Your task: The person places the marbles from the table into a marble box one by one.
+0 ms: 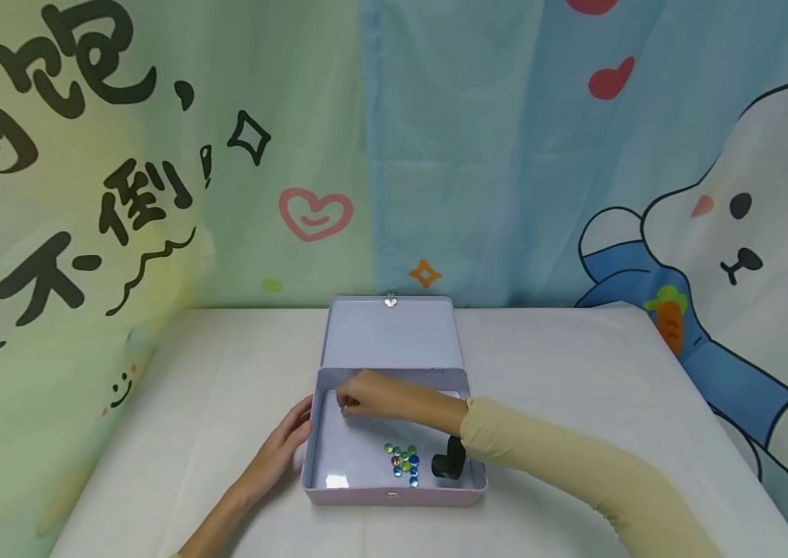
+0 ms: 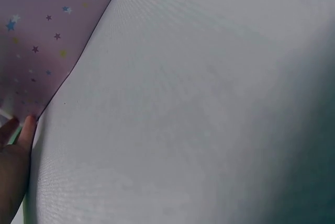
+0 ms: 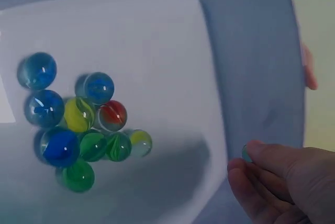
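A pale tin box (image 1: 348, 496) lies on the white table with its lid (image 1: 390, 333) tipped back. Inside, toward its front, several glass marbles (image 3: 94, 146) in blue, green, yellow and red sit close together in a cluster. My right hand (image 1: 371, 394) reaches over the back left of the box and pinches one small greenish marble (image 3: 246, 154) between thumb and fingers, mostly covered by the fingertips. My left hand (image 1: 285, 438) rests with extended fingers against the box's outer left side, printed with stars (image 2: 47, 41) in the left wrist view.
A black wrist camera (image 1: 449, 461) hangs below the right sleeve (image 1: 568, 457), over the box's right part. White cloth covers the table (image 1: 226, 372). Behind it hangs a printed curtain (image 1: 449, 155) with a cartoon bear (image 1: 770, 170).
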`<state>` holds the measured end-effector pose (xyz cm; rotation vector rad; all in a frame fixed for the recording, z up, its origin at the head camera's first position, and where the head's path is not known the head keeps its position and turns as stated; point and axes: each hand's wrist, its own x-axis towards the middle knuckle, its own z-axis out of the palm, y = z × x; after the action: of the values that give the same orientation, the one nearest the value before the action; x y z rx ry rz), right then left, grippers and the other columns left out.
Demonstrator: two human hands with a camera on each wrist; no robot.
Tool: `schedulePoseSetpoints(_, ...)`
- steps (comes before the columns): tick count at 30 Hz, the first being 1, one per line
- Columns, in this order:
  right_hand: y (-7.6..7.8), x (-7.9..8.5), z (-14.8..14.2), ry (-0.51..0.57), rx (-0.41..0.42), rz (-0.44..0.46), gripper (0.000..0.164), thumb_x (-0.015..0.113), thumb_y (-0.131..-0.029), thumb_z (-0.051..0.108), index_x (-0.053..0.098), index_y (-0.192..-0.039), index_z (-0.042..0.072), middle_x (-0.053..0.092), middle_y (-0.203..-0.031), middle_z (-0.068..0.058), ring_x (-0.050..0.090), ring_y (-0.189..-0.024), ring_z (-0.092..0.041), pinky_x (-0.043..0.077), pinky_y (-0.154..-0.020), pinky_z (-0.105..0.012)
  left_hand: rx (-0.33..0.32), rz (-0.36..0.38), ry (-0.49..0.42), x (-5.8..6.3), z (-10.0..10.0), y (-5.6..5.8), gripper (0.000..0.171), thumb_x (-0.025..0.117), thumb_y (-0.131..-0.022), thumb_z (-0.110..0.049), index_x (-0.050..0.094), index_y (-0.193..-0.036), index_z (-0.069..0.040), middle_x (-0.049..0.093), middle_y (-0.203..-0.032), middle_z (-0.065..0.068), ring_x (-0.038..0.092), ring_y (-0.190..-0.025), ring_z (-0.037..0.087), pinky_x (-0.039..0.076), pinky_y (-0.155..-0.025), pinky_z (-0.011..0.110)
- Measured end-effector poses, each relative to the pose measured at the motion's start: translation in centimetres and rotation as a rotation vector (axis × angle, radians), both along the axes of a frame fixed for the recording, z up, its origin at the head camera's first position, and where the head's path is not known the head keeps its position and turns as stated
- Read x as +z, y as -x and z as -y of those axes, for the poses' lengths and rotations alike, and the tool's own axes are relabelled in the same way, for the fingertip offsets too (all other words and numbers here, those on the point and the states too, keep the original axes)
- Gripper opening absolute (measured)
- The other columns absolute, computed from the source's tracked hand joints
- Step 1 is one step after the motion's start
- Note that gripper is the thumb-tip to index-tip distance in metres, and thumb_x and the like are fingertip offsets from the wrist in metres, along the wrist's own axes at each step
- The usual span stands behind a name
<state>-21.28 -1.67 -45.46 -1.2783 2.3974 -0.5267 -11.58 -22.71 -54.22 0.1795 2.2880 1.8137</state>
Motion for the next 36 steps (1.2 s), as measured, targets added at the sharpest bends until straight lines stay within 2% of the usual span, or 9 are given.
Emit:
schedulePoseSetpoints(6, 0.2, -1.5, 0.9, -0.041, -0.027, -0.046, 0.004, 0.069, -0.089, 0.013, 0.068, -0.089, 0.009, 0.069, -0.079, 0.0, 0.046, -0.063, -0.002, 0.038, -0.06, -0.011, -0.004, 0.001, 0.0, 0.0, -0.3, 0.1, 0.051, 0.038, -0.104, -0.028, 0.028, -0.153, -0.018, 0.032, -0.157, 0.017, 0.033, -0.143, 0.04, 0.025, -0.114, 0.061)
schedulePoseSetpoints(13, 0.8, -2.5, 1.4, -0.023, -0.015, -0.117, 0.006, 0.07, -0.087, 0.011, 0.066, -0.083, 0.009, 0.067, -0.074, -0.001, 0.045, -0.063, -0.003, 0.035, -0.059, -0.012, 0.002, -0.004, -0.005, 0.0, -0.3, 0.1, 0.051, 0.038, -0.104, -0.028, 0.028, -0.153, -0.017, 0.032, -0.157, 0.017, 0.033, -0.143, 0.04, 0.024, -0.115, 0.061)
schedulePoseSetpoints(19, 0.8, -2.5, 1.7, -0.008, -0.006, -0.112, 0.007, 0.072, -0.086, 0.01, 0.066, -0.083, 0.007, 0.067, -0.074, -0.003, 0.046, -0.064, -0.004, 0.034, -0.059, -0.013, 0.004, -0.004, 0.009, 0.1, -0.3, 0.0, 0.051, 0.038, -0.104, -0.028, 0.028, -0.153, -0.017, 0.031, -0.158, 0.016, 0.034, -0.143, 0.04, 0.025, -0.115, 0.06)
schedulePoseSetpoints(27, 0.7, -2.8, 2.0, -0.061, -0.048, -0.112, 0.006, 0.071, -0.087, 0.014, 0.066, -0.087, 0.01, 0.07, -0.08, 0.0, 0.05, -0.066, -0.003, 0.039, -0.062, -0.012, 0.013, 0.001, 0.016, 0.0, -0.3, 0.0, 0.051, 0.038, -0.104, -0.03, 0.028, -0.153, -0.019, 0.032, -0.158, 0.015, 0.033, -0.143, 0.04, 0.025, -0.115, 0.06)
schedulePoseSetpoints(32, 0.6, -2.9, 1.8, -0.057, -0.037, -0.145, 0.01, 0.07, -0.089, 0.018, 0.067, -0.089, 0.009, 0.069, -0.079, -0.001, 0.048, -0.063, -0.003, 0.037, -0.058, -0.011, 0.008, -0.004, 0.015, 0.0, -0.3, 0.0, 0.051, 0.037, -0.104, -0.029, 0.028, -0.153, -0.018, 0.032, -0.157, 0.015, 0.034, -0.143, 0.039, 0.025, -0.115, 0.058)
schedulePoseSetpoints(36, 0.5, -2.2, 1.4, -0.054, -0.035, -0.173, 0.014, 0.068, -0.091, 0.023, 0.07, -0.092, 0.009, 0.068, -0.077, 0.0, 0.046, -0.063, -0.004, 0.036, -0.057, -0.012, 0.012, -0.013, 0.014, 0.0, -0.1, 0.0, 0.051, 0.038, -0.104, -0.028, 0.027, -0.153, -0.017, 0.032, -0.157, 0.017, 0.034, -0.143, 0.04, 0.025, -0.114, 0.06)
